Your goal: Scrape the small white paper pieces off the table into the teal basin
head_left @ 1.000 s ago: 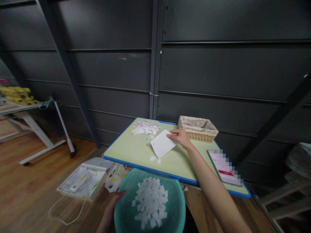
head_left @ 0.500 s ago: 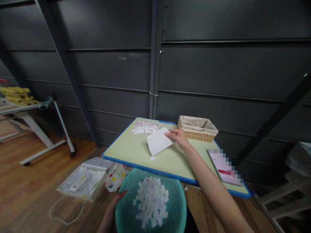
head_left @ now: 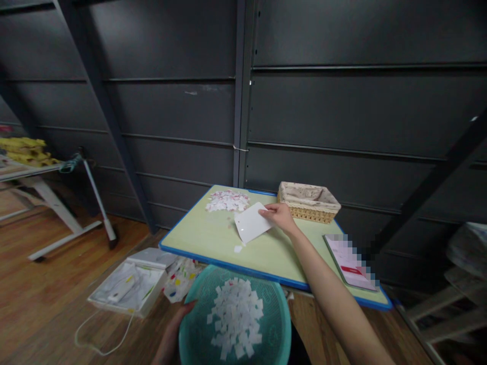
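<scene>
My right hand (head_left: 280, 218) pinches the right edge of a white card (head_left: 251, 223), tilted low over the table (head_left: 198, 230). By the card's lower corner lies a small white paper piece (head_left: 238, 249). My left hand (head_left: 181, 315) grips the left rim of a green plastic basket (head_left: 272, 317), thumb over the edge and the other fingers hidden. Many small white paper pieces (head_left: 238, 319) are heaped in that basket. At the table's back left is a pile of paper scraps (head_left: 227, 200), some with pinkish marks.
A cloth-lined wicker basket (head_left: 310, 202) stands at the table's back right. A flat pinkish item (head_left: 352, 263), partly pixelated, lies at the right edge. An open white box (head_left: 131, 286) with a cord sits on the floor, left, beside a dotted plastic bag (head_left: 181, 279).
The card in my right hand has shifted slightly right and tilts a little differently. My left hand stays on the green basket.
</scene>
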{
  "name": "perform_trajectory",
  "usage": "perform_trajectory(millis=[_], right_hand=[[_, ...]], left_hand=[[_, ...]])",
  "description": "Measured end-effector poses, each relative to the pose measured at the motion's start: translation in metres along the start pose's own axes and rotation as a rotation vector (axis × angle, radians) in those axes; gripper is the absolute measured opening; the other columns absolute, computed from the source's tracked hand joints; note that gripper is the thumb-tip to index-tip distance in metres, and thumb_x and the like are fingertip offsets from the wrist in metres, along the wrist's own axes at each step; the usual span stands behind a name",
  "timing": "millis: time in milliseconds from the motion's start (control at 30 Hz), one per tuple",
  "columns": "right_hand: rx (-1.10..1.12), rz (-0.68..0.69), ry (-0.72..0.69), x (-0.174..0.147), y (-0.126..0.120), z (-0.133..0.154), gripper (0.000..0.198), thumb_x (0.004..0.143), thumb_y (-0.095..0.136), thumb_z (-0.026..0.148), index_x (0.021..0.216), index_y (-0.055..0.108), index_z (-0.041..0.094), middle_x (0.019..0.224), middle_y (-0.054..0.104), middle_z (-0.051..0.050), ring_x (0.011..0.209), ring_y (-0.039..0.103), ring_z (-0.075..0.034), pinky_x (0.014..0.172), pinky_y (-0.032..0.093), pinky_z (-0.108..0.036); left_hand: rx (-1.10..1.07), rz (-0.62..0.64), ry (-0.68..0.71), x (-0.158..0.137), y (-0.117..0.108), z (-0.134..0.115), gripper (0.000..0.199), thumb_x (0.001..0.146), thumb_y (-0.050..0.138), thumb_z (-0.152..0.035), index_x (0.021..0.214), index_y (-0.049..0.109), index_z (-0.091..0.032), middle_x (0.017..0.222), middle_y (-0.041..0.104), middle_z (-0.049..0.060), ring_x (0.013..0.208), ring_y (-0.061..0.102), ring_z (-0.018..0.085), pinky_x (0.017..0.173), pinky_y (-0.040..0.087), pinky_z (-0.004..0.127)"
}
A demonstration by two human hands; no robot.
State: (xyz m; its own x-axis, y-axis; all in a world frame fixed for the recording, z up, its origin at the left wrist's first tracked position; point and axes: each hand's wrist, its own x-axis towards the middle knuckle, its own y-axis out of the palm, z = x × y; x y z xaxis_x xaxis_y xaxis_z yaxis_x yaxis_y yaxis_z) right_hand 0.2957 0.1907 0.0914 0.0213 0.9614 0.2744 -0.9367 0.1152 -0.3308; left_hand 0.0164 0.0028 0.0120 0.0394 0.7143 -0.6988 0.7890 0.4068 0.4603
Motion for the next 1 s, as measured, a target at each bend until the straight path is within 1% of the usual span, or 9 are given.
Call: perform_trajectory(millis=[167,233,300,400,600,767,867,1000], right_hand=[[0.031,0.088,-0.015,-0.0026,0.0027,0.0037,0.041,0.064,0.07,0.047,0.077,0.075,0.008,0.064,0.068,-0.008,0.052,0.054,-0.014,0.044,0.035,-0.023],[0.059,0.084,-0.005,-0.0034,0.0032,0.005,0.041,0.063,0.071,0.048,0.076,0.075,0.008,0.064,0.068,-0.008,0.053,0.054,-0.014,0.044,0.035,-0.023],[0.088,0.052,0.005,-0.0039,0.0029,0.0061,0.041,0.062,0.072,0.047,0.075,0.075,0.009,0.065,0.069,-0.008,0.054,0.055,-0.015,0.045,0.035,-0.023],[0.101,0.031,0.01,-0.0045,0.0031,0.0071,0.04,0.062,0.073,0.047,0.076,0.075,0.01,0.066,0.069,-0.008,0.054,0.055,-0.015,0.046,0.036,-0.024],[0.057,0.128,0.012,-0.004,0.0036,0.006,0.04,0.062,0.071,0.049,0.071,0.073,0.009,0.061,0.065,-0.005,0.052,0.051,-0.012,0.046,0.034,-0.022],[0.039,0.177,0.009,-0.0026,-0.0014,0.0042,0.037,0.062,0.072,0.045,0.071,0.074,0.009,0.059,0.063,-0.003,0.052,0.048,-0.011,0.046,0.031,-0.022],[0.039,0.223,0.002,-0.0043,-0.0002,0.0045,0.037,0.062,0.074,0.044,0.073,0.075,0.009,0.061,0.065,-0.004,0.053,0.05,-0.011,0.047,0.033,-0.022],[0.087,0.289,0.021,-0.0094,0.0072,0.007,0.041,0.061,0.076,0.046,0.078,0.077,0.009,0.065,0.069,-0.006,0.054,0.053,-0.012,0.048,0.036,-0.022]], left_hand=[[-0.009,0.013,-0.004,0.0017,-0.0021,0.0008,0.071,0.07,0.075,-0.025,0.133,0.05,-0.004,0.074,0.08,0.011,0.083,0.074,0.035,0.077,0.058,0.045],[-0.016,0.019,0.018,0.0034,-0.0043,0.0015,0.071,0.07,0.076,-0.026,0.133,0.05,-0.007,0.074,0.08,0.01,0.082,0.075,0.035,0.076,0.058,0.045],[-0.016,0.025,0.026,0.0047,-0.0061,0.0023,0.069,0.07,0.076,-0.026,0.133,0.051,-0.009,0.077,0.08,0.01,0.081,0.075,0.035,0.076,0.058,0.045],[-0.013,0.034,0.003,0.0045,-0.0061,0.0026,0.069,0.07,0.075,-0.027,0.132,0.052,-0.007,0.081,0.08,0.012,0.081,0.075,0.035,0.076,0.058,0.046],[-0.013,0.032,-0.007,0.0024,-0.0032,0.0017,0.071,0.07,0.075,-0.027,0.133,0.05,-0.005,0.081,0.08,0.013,0.078,0.075,0.035,0.076,0.058,0.046],[-0.032,0.053,-0.009,0.0059,-0.0072,0.0024,0.076,0.069,0.077,-0.029,0.135,0.048,-0.005,0.083,0.08,0.014,0.085,0.074,0.036,0.078,0.058,0.045],[-0.033,0.054,-0.033,0.0068,-0.0084,0.0031,0.077,0.069,0.077,-0.029,0.135,0.048,-0.003,0.084,0.08,0.016,0.089,0.073,0.037,0.079,0.058,0.047],[-0.058,0.015,-0.042,0.005,-0.0055,0.0026,0.073,0.068,0.077,-0.027,0.134,0.051,-0.008,0.087,0.081,0.014,0.087,0.074,0.038,0.077,0.059,0.049]])
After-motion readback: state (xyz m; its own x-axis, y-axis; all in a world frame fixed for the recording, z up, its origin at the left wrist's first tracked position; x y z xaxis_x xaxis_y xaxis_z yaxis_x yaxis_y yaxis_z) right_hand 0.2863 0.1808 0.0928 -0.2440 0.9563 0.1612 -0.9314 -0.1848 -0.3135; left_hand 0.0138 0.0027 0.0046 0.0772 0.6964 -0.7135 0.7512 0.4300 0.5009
